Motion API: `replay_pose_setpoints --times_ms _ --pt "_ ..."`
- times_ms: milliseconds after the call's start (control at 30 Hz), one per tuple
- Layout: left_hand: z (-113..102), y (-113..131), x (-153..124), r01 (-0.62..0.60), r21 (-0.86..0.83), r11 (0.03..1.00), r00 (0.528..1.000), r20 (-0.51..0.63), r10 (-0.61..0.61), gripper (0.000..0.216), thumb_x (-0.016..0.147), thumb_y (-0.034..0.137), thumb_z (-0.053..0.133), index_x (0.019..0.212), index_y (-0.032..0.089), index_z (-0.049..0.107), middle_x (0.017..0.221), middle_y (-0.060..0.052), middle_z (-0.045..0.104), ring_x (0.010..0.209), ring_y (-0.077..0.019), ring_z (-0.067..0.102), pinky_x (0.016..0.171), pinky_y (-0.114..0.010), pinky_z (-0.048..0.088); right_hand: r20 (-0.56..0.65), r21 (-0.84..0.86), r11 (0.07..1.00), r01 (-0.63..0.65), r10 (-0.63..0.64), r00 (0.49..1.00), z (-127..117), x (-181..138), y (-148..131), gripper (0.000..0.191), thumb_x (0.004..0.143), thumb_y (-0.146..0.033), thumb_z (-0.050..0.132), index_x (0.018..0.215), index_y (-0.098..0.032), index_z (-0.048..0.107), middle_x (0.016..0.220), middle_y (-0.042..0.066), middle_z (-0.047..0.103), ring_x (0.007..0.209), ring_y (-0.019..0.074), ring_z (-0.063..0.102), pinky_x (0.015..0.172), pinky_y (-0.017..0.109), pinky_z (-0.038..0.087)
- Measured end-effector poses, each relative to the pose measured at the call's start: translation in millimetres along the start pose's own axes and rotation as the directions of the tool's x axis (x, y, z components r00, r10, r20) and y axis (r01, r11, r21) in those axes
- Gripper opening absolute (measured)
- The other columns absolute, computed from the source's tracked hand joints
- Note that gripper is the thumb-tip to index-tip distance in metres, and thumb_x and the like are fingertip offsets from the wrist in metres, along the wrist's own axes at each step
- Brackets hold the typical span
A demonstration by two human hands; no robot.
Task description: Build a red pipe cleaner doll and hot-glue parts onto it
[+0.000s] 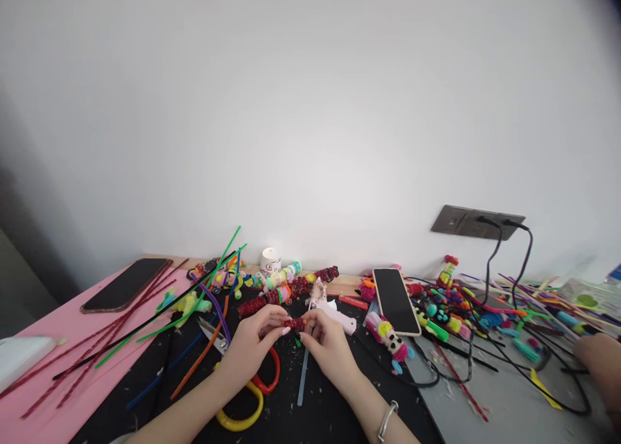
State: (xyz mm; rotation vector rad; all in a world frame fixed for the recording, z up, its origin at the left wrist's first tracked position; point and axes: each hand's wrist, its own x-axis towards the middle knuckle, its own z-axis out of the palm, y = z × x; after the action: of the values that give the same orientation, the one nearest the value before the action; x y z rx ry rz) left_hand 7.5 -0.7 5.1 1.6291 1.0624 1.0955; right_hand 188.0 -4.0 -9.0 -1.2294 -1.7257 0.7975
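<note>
My left hand (259, 337) and my right hand (326, 337) meet over the black mat, fingers closed on a small dark red tinsel pipe cleaner piece (293, 324) between them. It looks coiled, and the fingertips cover its ends. Something small and green hangs just below it. Behind my right hand lies a pale glue gun (334, 311), and a translucent glue stick (303, 378) rests on the mat under the hands. Scissors (240, 421) with yellow and red handles lie partly beneath my left wrist. Longer red coiled pipe cleaner pieces (264, 301) sit just beyond the hands.
Loose pipe cleaners (116, 321) cross the pink sheet (36, 324) at left, beside a dark phone (123, 285). A paper cup (270, 260) stands by the wall. Another phone (396, 301), finished figures and cables (526, 360) crowd the right side. Another person's hand (596, 360) is at far right.
</note>
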Motion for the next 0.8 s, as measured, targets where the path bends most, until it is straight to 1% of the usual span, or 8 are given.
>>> replay_pose_setpoints --times_ms 67,233,333,400,533,600,700,800 --pt "0 0 0 -0.003 0.005 1.000 1.000 0.007 0.003 0.014 0.079 0.024 0.058 0.092 0.020 0.059 0.094 -0.005 0.072 0.093 -0.0205 0.068 0.087 -0.035 0.055 0.000 -0.021 1.000 0.003 -0.003 1.000 -1 1 -1 0.017 0.072 -0.009 0.058 0.087 -0.017 0.060 0.067 -0.002 0.056 0.055 0.0120 0.046 0.054 0.023 0.037" --pt "1 -2 -1 -0.010 0.031 0.999 1.000 0.020 0.009 0.015 0.078 0.023 0.058 0.093 0.021 0.058 0.094 -0.004 0.073 0.093 -0.0196 0.069 0.087 -0.034 0.054 -0.002 -0.038 0.999 0.007 -0.007 1.000 -2 1 -1 0.012 0.071 -0.008 0.058 0.080 -0.016 0.062 0.062 -0.003 0.053 0.053 0.0116 0.046 0.053 0.023 0.036" --pt "0 -4 1 -0.014 0.045 0.999 1.000 0.018 0.013 0.016 0.079 0.024 0.057 0.094 0.021 0.058 0.094 -0.004 0.073 0.093 -0.0196 0.069 0.087 -0.034 0.054 -0.005 -0.029 1.000 0.008 -0.008 1.000 -1 1 0 0.014 0.071 -0.009 0.058 0.082 -0.016 0.062 0.064 -0.003 0.054 0.054 0.0119 0.046 0.053 0.023 0.036" --pt "-2 -6 3 -0.017 0.079 0.997 1.000 -0.004 0.017 0.016 0.079 0.024 0.057 0.095 0.021 0.058 0.094 -0.004 0.073 0.093 -0.0198 0.069 0.087 -0.035 0.054 -0.025 -0.014 1.000 0.000 0.000 1.000 -1 2 2 0.016 0.072 -0.011 0.057 0.086 -0.016 0.062 0.065 -0.002 0.055 0.053 0.0121 0.046 0.053 0.024 0.036" --pt "-12 -10 8 -0.030 0.187 0.982 0.998 -0.054 0.041 0.016 0.082 0.025 0.054 0.097 0.022 0.057 0.094 -0.003 0.072 0.092 -0.0198 0.068 0.085 -0.035 0.054 -0.106 0.019 1.000 -0.017 0.019 0.994 -3 3 7 0.013 0.076 -0.016 0.053 0.087 -0.017 0.060 0.061 -0.003 0.051 0.053 0.0133 0.046 0.053 0.025 0.036" --pt "-17 -11 9 -0.038 0.255 0.966 0.996 -0.072 0.058 0.016 0.082 0.026 0.053 0.097 0.022 0.057 0.095 -0.003 0.072 0.092 -0.0199 0.068 0.084 -0.035 0.054 -0.127 0.034 0.999 -0.022 0.026 0.992 -4 3 9 0.011 0.077 -0.017 0.052 0.086 -0.017 0.058 0.059 -0.004 0.050 0.053 0.0138 0.046 0.052 0.025 0.036" --pt "-21 -13 10 -0.056 0.390 0.919 0.994 -0.061 0.086 0.016 0.082 0.023 0.052 0.097 0.022 0.059 0.095 -0.004 0.071 0.095 -0.0212 0.066 0.088 -0.037 0.051 -0.131 0.038 0.999 -0.030 0.034 0.991 -6 3 11 0.011 0.080 -0.020 0.049 0.087 -0.017 0.058 0.059 -0.003 0.050 0.053 0.0144 0.047 0.053 0.025 0.036" --pt "-22 -18 11 -0.076 0.495 0.865 0.995 -0.017 0.097 0.022 0.083 0.019 0.049 0.101 0.022 0.061 0.099 -0.006 0.070 0.099 -0.0217 0.065 0.091 -0.038 0.049 -0.133 0.033 0.999 -0.038 0.042 0.990 -6 3 11 0.012 0.082 -0.022 0.047 0.087 -0.018 0.057 0.059 -0.003 0.051 0.054 0.0153 0.049 0.052 0.026 0.036"
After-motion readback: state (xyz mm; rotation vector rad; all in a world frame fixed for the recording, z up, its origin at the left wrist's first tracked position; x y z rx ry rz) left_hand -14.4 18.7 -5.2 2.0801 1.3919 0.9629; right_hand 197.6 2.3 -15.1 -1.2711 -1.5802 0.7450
